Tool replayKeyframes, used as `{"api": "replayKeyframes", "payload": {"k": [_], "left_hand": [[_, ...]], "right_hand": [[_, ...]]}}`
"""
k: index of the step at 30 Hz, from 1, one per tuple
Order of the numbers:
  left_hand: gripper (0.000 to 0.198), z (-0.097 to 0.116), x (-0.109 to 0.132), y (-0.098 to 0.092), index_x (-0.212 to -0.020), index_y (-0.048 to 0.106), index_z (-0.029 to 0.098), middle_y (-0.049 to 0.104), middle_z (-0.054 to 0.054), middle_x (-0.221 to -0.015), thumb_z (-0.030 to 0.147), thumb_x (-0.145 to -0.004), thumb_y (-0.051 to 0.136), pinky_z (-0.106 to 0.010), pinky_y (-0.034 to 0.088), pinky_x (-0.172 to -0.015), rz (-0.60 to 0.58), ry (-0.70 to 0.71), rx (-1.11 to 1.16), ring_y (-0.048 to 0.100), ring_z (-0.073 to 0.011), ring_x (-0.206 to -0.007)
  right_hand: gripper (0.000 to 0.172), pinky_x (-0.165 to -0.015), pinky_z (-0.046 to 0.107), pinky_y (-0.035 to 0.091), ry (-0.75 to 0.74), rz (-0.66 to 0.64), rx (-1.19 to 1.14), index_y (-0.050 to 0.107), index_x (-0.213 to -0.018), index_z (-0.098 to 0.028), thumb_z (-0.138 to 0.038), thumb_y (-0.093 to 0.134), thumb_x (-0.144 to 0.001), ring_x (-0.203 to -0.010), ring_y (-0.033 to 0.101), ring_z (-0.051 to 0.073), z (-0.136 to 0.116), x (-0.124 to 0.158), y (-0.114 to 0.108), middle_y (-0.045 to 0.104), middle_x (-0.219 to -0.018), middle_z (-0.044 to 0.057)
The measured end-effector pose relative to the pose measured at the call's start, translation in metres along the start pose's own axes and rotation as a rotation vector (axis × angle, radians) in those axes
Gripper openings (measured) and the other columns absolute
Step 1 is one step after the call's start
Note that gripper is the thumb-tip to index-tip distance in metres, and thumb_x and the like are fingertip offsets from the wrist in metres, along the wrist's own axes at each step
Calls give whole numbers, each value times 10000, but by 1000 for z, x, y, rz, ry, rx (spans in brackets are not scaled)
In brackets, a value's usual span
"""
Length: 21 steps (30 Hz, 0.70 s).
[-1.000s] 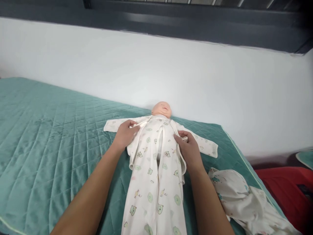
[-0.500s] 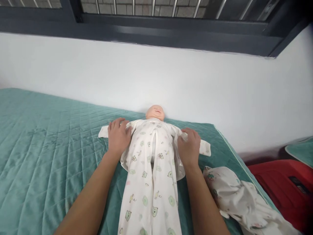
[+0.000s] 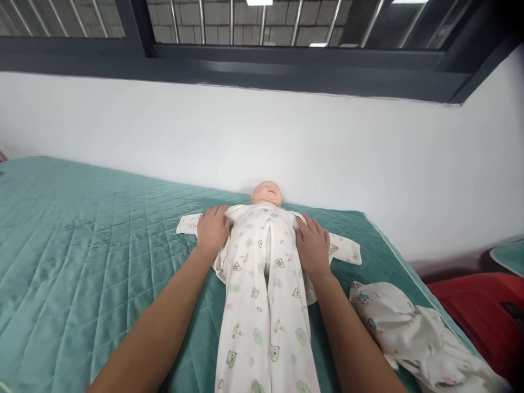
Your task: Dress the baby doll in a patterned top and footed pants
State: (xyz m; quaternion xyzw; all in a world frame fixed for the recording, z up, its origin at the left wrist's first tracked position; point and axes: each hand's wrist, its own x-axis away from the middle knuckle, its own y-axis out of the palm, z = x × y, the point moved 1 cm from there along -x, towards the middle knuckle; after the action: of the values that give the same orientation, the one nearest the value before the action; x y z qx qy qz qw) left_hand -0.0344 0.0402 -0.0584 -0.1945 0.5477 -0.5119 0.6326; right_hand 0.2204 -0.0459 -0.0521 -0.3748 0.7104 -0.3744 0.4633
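A baby doll (image 3: 267, 192) lies on its back, its head against the white wall. It wears a white long-sleeved top (image 3: 346, 249) with both sleeves spread sideways. Printed white baby pants (image 3: 262, 305) with green bears lie lengthwise over its front, legs towards me and a gap between them. My left hand (image 3: 213, 232) rests at the left shoulder area, fingers stretched over the sleeve. On the opposite side my right hand (image 3: 313, 243) lies on the top by the pants' edge, fingers extended and slightly apart. The doll's body is hidden by the clothes.
Green quilted bedding (image 3: 102, 262) spreads under everything. A crumpled white printed garment (image 3: 409, 327) lies at the right, near the bed's edge. Beyond that edge is a red object (image 3: 487, 316). A dark window frame (image 3: 286, 68) with bars runs above the wall.
Both hands have settled flatter onto the clothing at the doll's sides, the right one moving inward towards the pants. My view has shifted slightly up and left.
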Motion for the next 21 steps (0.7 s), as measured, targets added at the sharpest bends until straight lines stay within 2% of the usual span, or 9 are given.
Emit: {"api": "replayKeyframes", "payload": {"k": [4, 7, 10, 12, 15, 17, 18, 19, 21], "left_hand": [[363, -19, -3, -1, -1228, 613, 241, 688, -48, -1209, 232, -932, 405, -367, 453, -898, 13, -160, 88, 623, -258, -1088], [336, -30, -3, -1, -1192, 632, 276, 696, -19, -1199, 260, -929, 424, -351, 461, -869, 4, -240, 154, 634, -251, -1066], [332, -32, -1, -2, -1174, 642, 275, 689, -25, -1214, 247, -923, 425, -353, 453, -891, -6, -225, 157, 626, -249, -1089], [337, -30, 0, -2, -1176, 642, 262, 681, -40, -1226, 239, -923, 421, -357, 447, -915, -17, -207, 154, 619, -248, -1107], [332, -27, 0, -2, -1180, 639, 250, 681, -49, -1223, 245, -929, 422, -353, 435, -949, -29, -188, 155, 611, -240, -1127], [318, -26, -1, -2, -1177, 638, 245, 687, -54, -1207, 270, -938, 430, -353, 424, -971, -40, -189, 153, 608, -237, -1135], [311, -26, -1, -1, -1175, 638, 243, 689, -57, -1200, 289, -944, 434, -358, 418, -980, -44, -191, 151, 607, -238, -1137], [308, -26, -2, -1, -1172, 637, 243, 691, -60, -1193, 310, -949, 435, -367, 414, -985, -46, -193, 149, 606, -242, -1138], [308, -26, -3, -1, -1164, 637, 245, 697, -61, -1176, 349, -959, 432, -387, 415, -980, -45, -195, 147, 608, -252, -1130]], "right_hand": [[499, -1133, 531, 280, 11, -17, 54, 565, -1338, -256, -174, 266, -946, -1333, 458, 276, 0, -13, -9, 537, -1444, 48], [493, -1057, 473, 384, 96, -42, 14, 650, -1239, -252, -158, 302, -904, -1220, 556, 281, 15, -24, -14, 609, -1361, 56], [471, -1039, 478, 416, 221, -50, -86, 699, -1177, -246, -195, 333, -885, -1225, 553, 299, 31, -31, -12, 602, -1372, 44], [454, -1073, 495, 389, 213, 13, -133, 725, -1124, -239, -191, 358, -859, -1294, 491, 307, 32, -31, -11, 572, -1401, 43], [399, -1122, 516, 327, 76, 126, -195, 735, -1043, -197, -175, 414, -806, -1366, 398, 315, 8, -29, -20, 535, -1418, 87], [371, -1117, 512, 335, -5, 123, -311, 699, -1087, -197, -215, 459, -806, -1344, 425, 307, -22, -30, -32, 551, -1388, 99], [384, -1094, 503, 366, -18, 95, -393, 663, -1149, -213, -247, 474, -816, -1296, 478, 294, -39, -32, -37, 571, -1362, 88], [408, -1052, 488, 412, -45, 13, -462, 616, -1221, -234, -290, 491, -836, -1230, 534, 281, -58, -34, -41, 596, -1331, 77], [391, -1024, 437, 440, -199, -158, -500, 594, -1232, -236, -307, 486, -863, -1181, 566, 255, -95, -41, -42, 612, -1305, 65]]}}
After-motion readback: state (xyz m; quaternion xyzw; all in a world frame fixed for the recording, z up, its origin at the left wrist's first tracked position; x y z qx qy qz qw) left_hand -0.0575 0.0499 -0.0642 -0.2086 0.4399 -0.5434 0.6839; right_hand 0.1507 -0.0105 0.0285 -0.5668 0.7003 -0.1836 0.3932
